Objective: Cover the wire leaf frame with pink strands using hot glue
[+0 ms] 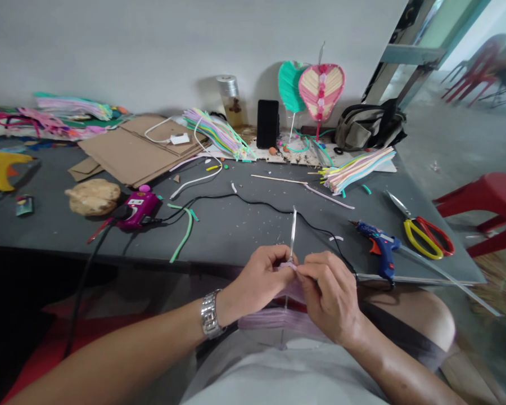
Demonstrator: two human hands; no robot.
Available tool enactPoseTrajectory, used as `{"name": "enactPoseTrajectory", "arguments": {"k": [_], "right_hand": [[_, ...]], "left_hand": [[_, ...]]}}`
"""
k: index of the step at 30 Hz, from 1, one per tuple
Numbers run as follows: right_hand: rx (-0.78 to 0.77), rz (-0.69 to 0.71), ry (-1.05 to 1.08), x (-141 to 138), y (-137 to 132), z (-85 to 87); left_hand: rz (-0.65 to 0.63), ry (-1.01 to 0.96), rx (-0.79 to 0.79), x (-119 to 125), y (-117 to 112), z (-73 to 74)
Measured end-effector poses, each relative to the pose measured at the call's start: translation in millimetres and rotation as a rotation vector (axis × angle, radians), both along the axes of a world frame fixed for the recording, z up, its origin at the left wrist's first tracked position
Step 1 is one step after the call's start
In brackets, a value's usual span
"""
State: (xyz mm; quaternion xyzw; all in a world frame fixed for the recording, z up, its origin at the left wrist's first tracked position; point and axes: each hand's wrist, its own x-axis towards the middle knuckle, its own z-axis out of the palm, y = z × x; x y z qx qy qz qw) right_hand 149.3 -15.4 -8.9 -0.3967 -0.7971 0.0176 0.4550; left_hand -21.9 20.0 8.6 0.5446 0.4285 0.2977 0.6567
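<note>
Both my hands meet over my lap at the near edge of the grey table (236, 230). My left hand (259, 281), with a metal watch on its wrist, is closed in a pinch on the top of a pale purple strip piece (274, 318) that hangs down between my hands. My right hand (331, 295) is closed too, pinching the same piece beside the left fingers. A thin clear stick (293, 232) rises upright from between the fingertips. What exactly joins stick and strips is hidden by my fingers.
A blue glue gun (382, 247) and red-yellow scissors (425, 233) lie to the right. A black cable (253, 202) crosses the table to a magenta device (139, 208). Pastel strip bundles (358, 166), cardboard (139, 146), a phone (267, 124), finished leaf shapes (320, 90) and a bag (369, 126) stand behind. A red stool (484, 197) is at right.
</note>
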Motion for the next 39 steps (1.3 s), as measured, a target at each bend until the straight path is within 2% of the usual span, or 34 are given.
{"name": "enactPoseTrajectory", "arguments": {"k": [8, 25, 31, 37, 39], "right_hand": [[-0.065, -0.020, 0.045, 0, -1, 0.8], [-0.129, -0.069, 0.080, -13, -4, 7.0], [-0.111, -0.093, 0.088, -14, -5, 2.2], [-0.072, -0.001, 0.031, -9, -5, -4.0], [-0.037, -0.012, -0.017, -8, -4, -3.4]], "left_hand": [[0.013, -0.010, -0.019, -2, -2, 3.3], [0.051, -0.042, -0.057, -4, -3, -2.2], [0.053, -0.032, -0.047, -5, -3, -1.5], [0.041, -0.034, -0.029, -4, -1, 0.4], [0.050, -0.034, -0.010, -4, -1, 1.4]]}}
